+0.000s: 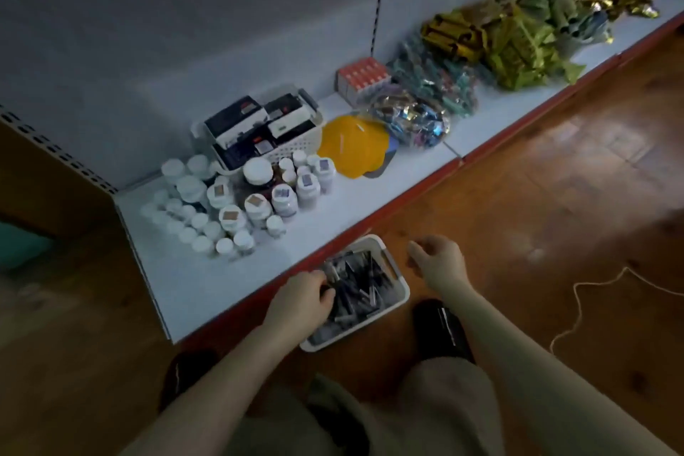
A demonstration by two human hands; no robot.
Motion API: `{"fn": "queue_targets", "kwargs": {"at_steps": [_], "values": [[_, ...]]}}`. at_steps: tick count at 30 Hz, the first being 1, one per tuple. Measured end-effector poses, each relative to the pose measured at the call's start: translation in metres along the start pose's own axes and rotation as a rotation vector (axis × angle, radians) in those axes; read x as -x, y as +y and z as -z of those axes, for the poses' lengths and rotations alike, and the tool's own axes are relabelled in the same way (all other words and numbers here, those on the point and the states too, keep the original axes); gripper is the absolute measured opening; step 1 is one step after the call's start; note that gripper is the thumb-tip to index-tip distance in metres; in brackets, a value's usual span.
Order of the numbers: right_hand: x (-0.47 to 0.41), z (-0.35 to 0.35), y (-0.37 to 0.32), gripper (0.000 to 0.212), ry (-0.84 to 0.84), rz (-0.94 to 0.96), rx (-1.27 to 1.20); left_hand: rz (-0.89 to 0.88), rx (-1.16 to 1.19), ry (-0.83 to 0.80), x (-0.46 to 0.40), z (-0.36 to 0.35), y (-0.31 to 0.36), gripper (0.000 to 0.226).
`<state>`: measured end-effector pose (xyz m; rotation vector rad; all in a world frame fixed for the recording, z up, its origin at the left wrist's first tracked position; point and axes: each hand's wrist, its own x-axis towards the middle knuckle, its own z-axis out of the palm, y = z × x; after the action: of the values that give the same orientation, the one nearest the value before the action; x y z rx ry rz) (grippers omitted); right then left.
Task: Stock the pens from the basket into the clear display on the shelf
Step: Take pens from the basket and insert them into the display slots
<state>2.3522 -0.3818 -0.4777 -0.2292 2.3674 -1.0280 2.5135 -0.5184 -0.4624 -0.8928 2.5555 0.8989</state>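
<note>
A white basket (402,289) stands on the wooden floor against the shelf's red front edge, filled with dark pens (361,289). My left hand (299,302) reaches into the basket's left side, its fingers curled down around some pens. My right hand (440,263) hovers just right of the basket's far corner, fingers loosely bent and holding nothing. I cannot make out a clear display anywhere on the white shelf (207,285) in this dim, blurred view.
On the shelf sit several white-lidded jars (237,204), a white basket of boxes (292,154), a yellow item (351,144), foil packets (407,118), orange boxes (361,76) and green bags (525,44). A cord (577,307) lies on the floor at right. My shoes (440,329) flank the pen basket.
</note>
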Motion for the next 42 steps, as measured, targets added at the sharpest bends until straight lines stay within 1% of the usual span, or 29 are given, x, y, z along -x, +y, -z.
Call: {"fn": "queue_targets", "kwargs": {"at_steps": [3,7,10,12,13,15,17,20,23,26,27,29,31,33,35,37,40,42], "values": [[-0.013,-0.030,0.039,0.027,-0.092,-0.068,0.058,0.123,0.012,-0.125,-0.024,-0.051,-0.029,0.025],[-0.032,-0.061,0.072,0.029,-0.170,-0.100,0.148,0.112,-0.097,-0.235,-0.053,-0.095,-0.057,0.025],[-0.047,-0.083,0.088,0.027,-0.208,-0.103,0.196,0.036,-0.214,-0.207,-0.072,-0.121,-0.065,0.037],[-0.058,-0.098,0.098,0.019,-0.243,-0.085,0.263,-0.017,-0.254,-0.127,-0.084,-0.136,-0.066,0.049],[-0.064,-0.105,0.102,0.018,-0.261,-0.074,0.301,0.001,-0.223,-0.078,-0.091,-0.143,-0.066,0.053],[-0.073,-0.116,0.109,0.028,-0.300,-0.073,0.378,0.154,-0.049,-0.012,-0.105,-0.153,-0.065,0.061],[-0.079,-0.126,0.114,0.030,-0.338,-0.092,0.439,0.312,0.115,0.042,-0.122,-0.161,-0.064,0.066],[-0.083,-0.136,0.119,0.032,-0.360,-0.093,0.522,0.427,0.191,0.124,-0.142,-0.168,-0.061,0.065],[-0.085,-0.141,0.121,0.038,-0.361,-0.110,0.558,0.569,0.361,0.165,-0.156,-0.169,-0.055,0.049],[-0.085,-0.140,0.120,0.037,-0.354,-0.143,0.535,0.631,0.603,0.231,-0.161,-0.173,-0.054,0.034],[-0.084,-0.139,0.120,0.037,-0.345,-0.150,0.515,0.664,0.697,0.268,-0.161,-0.174,-0.052,0.033],[-0.080,-0.137,0.118,0.033,-0.326,-0.152,0.467,0.727,0.902,0.317,-0.156,-0.174,-0.047,0.031],[-0.076,-0.134,0.115,0.021,-0.308,-0.146,0.406,0.808,1.088,0.311,-0.149,-0.171,-0.038,0.013],[-0.071,-0.130,0.114,0.023,-0.295,-0.143,0.345,0.865,1.230,0.279,-0.139,-0.169,-0.031,0.024],[-0.066,-0.124,0.110,0.025,-0.281,-0.153,0.294,0.831,1.290,0.275,-0.129,-0.166,-0.026,0.023],[-0.061,-0.116,0.104,0.028,-0.261,-0.157,0.247,0.718,1.280,0.299,-0.115,-0.159,-0.019,0.016],[-0.045,-0.098,0.089,0.029,-0.266,-0.161,0.166,0.459,1.151,0.332,-0.090,-0.138,-0.012,0.016],[-0.028,-0.083,0.076,0.024,-0.248,-0.130,0.100,0.278,1.025,0.364,-0.071,-0.113,-0.006,0.013]]}}
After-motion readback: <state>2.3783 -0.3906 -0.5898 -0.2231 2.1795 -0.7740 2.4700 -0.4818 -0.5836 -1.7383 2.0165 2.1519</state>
